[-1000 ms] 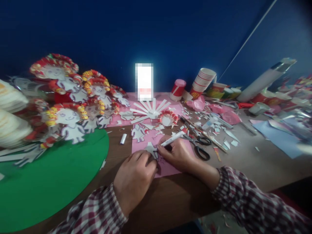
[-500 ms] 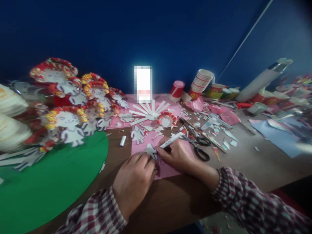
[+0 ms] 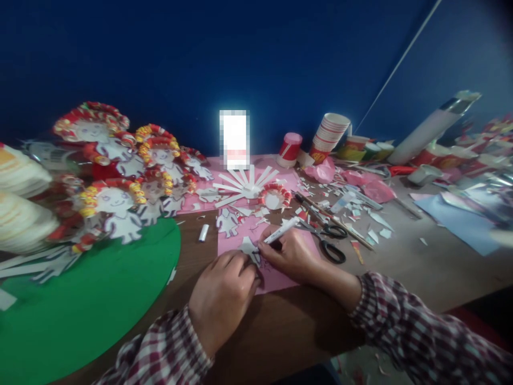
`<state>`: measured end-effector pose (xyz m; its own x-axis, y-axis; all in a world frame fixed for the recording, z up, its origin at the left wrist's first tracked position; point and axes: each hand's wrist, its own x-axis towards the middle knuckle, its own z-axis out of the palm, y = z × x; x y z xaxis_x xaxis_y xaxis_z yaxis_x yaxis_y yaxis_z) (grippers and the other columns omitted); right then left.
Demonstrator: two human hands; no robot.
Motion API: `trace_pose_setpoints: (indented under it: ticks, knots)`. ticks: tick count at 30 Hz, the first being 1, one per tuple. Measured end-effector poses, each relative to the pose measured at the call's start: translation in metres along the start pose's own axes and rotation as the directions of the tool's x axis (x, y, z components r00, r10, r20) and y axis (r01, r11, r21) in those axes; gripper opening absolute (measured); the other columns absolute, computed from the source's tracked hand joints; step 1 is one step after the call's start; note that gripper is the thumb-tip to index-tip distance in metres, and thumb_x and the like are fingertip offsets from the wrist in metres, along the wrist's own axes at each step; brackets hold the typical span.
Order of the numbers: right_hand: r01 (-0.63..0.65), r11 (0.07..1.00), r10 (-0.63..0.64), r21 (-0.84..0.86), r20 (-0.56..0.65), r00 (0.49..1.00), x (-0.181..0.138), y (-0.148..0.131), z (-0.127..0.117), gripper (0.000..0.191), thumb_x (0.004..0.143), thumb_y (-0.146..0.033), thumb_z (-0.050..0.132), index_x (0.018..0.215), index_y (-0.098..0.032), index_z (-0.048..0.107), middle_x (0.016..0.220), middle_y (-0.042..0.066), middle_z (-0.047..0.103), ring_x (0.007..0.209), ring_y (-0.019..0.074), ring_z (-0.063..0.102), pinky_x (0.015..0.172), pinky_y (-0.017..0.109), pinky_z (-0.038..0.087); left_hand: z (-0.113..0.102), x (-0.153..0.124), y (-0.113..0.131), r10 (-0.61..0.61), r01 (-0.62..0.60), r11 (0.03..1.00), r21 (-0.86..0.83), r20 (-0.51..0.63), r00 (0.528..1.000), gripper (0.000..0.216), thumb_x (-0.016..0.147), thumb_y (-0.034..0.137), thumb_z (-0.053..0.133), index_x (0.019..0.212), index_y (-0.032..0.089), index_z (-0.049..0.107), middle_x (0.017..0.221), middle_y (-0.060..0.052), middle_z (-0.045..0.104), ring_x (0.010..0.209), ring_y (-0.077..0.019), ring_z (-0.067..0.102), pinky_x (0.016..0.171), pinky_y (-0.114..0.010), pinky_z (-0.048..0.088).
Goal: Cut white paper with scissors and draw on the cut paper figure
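My right hand (image 3: pixel 294 256) is closed around a white marker pen (image 3: pixel 280 231), its tip down on a small white paper figure (image 3: pixel 248 248). That figure lies on a pink sheet (image 3: pixel 276 278) on the brown table. My left hand (image 3: pixel 222 297) rests curled on the figure's near edge, fingers pressed down on it. Both sleeves are red-and-white plaid. A white pen cap (image 3: pixel 204 232) lies left of the pink sheet.
Black scissors (image 3: pixel 331 248) lie right of my right hand among paper scraps. A green round board (image 3: pixel 92 305) fills the left, with several paper dolls (image 3: pixel 114 206) behind it. Stacked paper cups (image 3: pixel 331 136), a white strip fan (image 3: pixel 244 187) and blue paper (image 3: pixel 460 219) sit further back.
Almost nothing has changed; the view has shifted slightly, and my right hand with the pen stays at the paper figure with only tiny movement.
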<state>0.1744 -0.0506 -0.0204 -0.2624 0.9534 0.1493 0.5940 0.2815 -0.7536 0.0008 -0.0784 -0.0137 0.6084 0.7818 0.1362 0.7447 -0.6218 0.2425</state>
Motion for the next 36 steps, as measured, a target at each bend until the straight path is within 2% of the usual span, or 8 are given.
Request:
trace_pose_setpoints:
  ticks: [17,36]
  knots:
    - [-0.015,1.0,0.015,0.014,0.003,1.0,-0.0008,-0.001,-0.0005,0.017,0.082,-0.023,0.049,0.067,-0.016,0.054,0.058,-0.001,0.055,0.053,0.0093,0.048,0.049,0.018,0.034,0.001,0.0004,-0.0002,0.006,-0.006,1.0,0.006,-0.005,1.0,0.017,0.085,0.023,0.045,0.089,0.019,0.062,0.093,-0.007,0.058,0.093,-0.0222,0.053,0.079,-0.039,0.048]
    - [-0.031,0.999,0.031,0.019,0.031,0.999,-0.0017,0.0016,0.0,0.017,0.082,-0.029,0.05,0.072,-0.016,0.055,0.058,-0.001,0.056,0.053,0.0102,0.05,0.049,0.019,0.034,0.0022,0.0001,-0.0012,0.023,-0.023,1.0,0.014,-0.034,0.999,0.015,0.084,0.022,0.048,0.087,0.02,0.062,0.093,-0.007,0.059,0.092,-0.0224,0.054,0.077,-0.04,0.049]
